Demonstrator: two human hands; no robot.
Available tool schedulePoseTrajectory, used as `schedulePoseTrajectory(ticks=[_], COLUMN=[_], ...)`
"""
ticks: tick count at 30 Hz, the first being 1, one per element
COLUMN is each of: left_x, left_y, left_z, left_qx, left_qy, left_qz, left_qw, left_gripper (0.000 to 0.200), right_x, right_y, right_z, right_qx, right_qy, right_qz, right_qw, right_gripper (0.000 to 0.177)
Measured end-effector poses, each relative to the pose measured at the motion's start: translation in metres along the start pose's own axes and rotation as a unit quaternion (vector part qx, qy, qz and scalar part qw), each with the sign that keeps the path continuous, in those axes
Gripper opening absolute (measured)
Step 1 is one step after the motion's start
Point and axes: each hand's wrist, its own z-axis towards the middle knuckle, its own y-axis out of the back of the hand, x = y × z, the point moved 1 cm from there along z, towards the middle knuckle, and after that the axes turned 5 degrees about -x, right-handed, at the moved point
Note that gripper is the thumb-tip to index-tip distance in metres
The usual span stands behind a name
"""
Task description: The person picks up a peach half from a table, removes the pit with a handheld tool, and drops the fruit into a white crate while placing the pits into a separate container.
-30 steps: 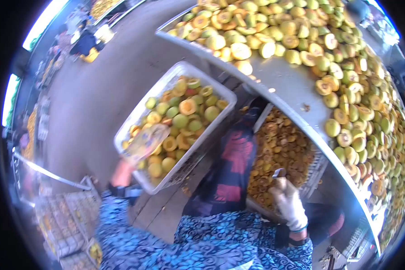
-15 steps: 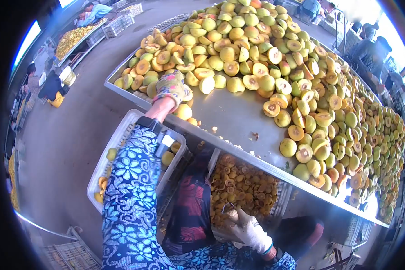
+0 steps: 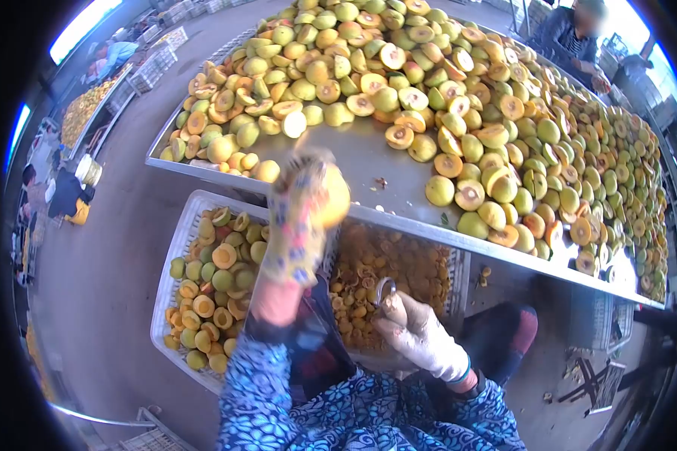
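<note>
My left hand, in a patterned glove, is closed on a yellow peach half above the near edge of the metal table; motion blurs both. My right hand, in a white glove, grips a small pitting tool with a curved metal loop, its handle mostly hidden by the fingers. Below it stands a crate with brownish pits and scraps. Under my left forearm, a white crate holds peach halves, several with hollowed centres.
A large heap of halved peaches covers the table's back and right. Across it, a person in dark clothing works. Further left are another fruit-laden table and stacked crates. A folding stool stands at lower right.
My left hand has come back from the heap toward me, now with a peach half in it. The view has shifted, exposing more of the left crate. My right hand still grips the tool.
</note>
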Motion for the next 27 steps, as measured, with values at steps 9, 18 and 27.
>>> schedulePoseTrajectory(ticks=[9,18,27], left_x=[-0.066,-0.061,-0.056], left_y=[-0.060,-0.065,-0.047], left_z=[-0.105,-0.111,-0.092], left_qx=[0.013,0.000,0.157], left_qy=[0.272,0.268,0.110], left_qz=[-0.204,-0.170,-0.063], left_qw=[0.940,0.948,0.979], left_gripper=[0.057,0.057,0.048], right_x=[0.012,-0.004,-0.021], right_y=[0.005,0.021,0.018], right_z=[-0.007,0.000,-0.001], right_qx=[-0.092,-0.013,0.141], right_qy=[0.108,0.129,0.064], right_qz=[-0.032,-0.029,0.108], right_qw=[0.989,0.991,0.982], right_gripper=[0.028,0.037,0.040])
